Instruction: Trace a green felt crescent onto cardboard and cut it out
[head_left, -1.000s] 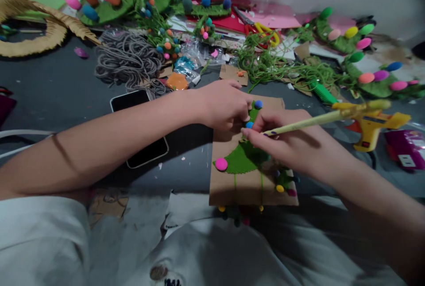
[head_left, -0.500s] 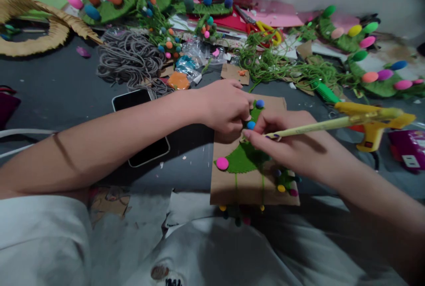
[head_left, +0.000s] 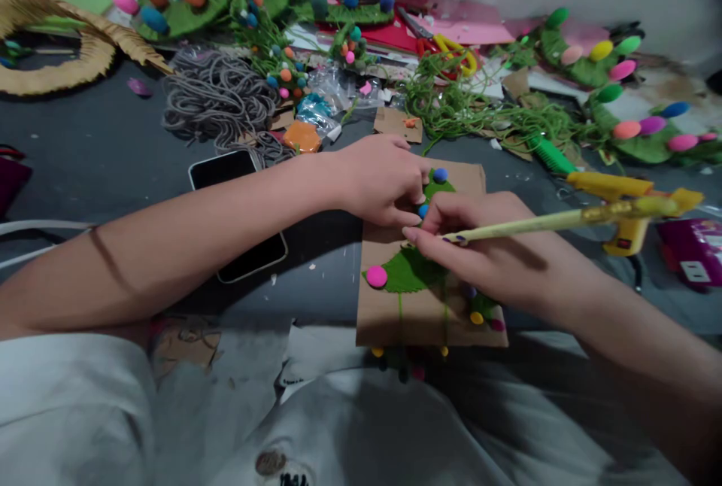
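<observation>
A green felt tree shape [head_left: 410,271] with zigzag edges lies on a brown cardboard piece [head_left: 377,324]. It carries a pink felt ball [head_left: 376,276] at its lower left corner and blue balls higher up. My left hand [head_left: 380,179] rests over the tree's upper left side, index finger reaching to its edge, thumb apart, gripping nothing. In my right hand [head_left: 479,238], a pale yellow paintbrush [head_left: 530,227] is pinched between thumb and fingers. Its handle end points down at the felt, its thicker end up to the right. My fingers hide the middle of the tree.
A phone [head_left: 256,264] lies beneath my left forearm. To the right stand a yellow glue gun [head_left: 623,236] and a purple box [head_left: 693,253]. Grey cord [head_left: 217,98], green yarn [head_left: 445,98], scissors [head_left: 451,50] and felt ornaments [head_left: 192,16] crowd the back.
My right hand with the paintbrush has shifted slightly left and down over the felt. My left thumb has straightened a little; the rest is nearly still.
</observation>
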`<state>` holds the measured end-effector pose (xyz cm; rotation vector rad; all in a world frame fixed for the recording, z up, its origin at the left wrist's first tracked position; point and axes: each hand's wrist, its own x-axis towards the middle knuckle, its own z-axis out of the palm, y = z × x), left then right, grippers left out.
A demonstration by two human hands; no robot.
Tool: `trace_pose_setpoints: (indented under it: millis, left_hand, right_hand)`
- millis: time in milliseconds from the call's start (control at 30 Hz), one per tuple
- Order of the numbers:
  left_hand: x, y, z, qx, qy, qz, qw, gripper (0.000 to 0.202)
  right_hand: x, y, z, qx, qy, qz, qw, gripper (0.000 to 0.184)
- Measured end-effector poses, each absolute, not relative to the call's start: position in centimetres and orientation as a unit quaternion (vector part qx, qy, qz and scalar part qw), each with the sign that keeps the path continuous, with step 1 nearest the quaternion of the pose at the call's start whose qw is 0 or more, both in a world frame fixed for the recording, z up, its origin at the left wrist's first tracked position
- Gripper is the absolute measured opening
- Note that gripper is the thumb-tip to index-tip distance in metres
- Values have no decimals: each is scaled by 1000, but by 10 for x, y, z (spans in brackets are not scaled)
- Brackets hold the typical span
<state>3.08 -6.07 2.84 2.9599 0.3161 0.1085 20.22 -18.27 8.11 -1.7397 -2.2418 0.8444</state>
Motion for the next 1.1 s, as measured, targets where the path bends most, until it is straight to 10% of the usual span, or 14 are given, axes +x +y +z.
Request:
trace_pose_setpoints:
  millis: [1100]
  left_hand:
    - [38, -64, 22, 990, 136, 36, 32, 28]
  right_hand:
    - [207, -210, 82, -566, -777, 236, 140, 13]
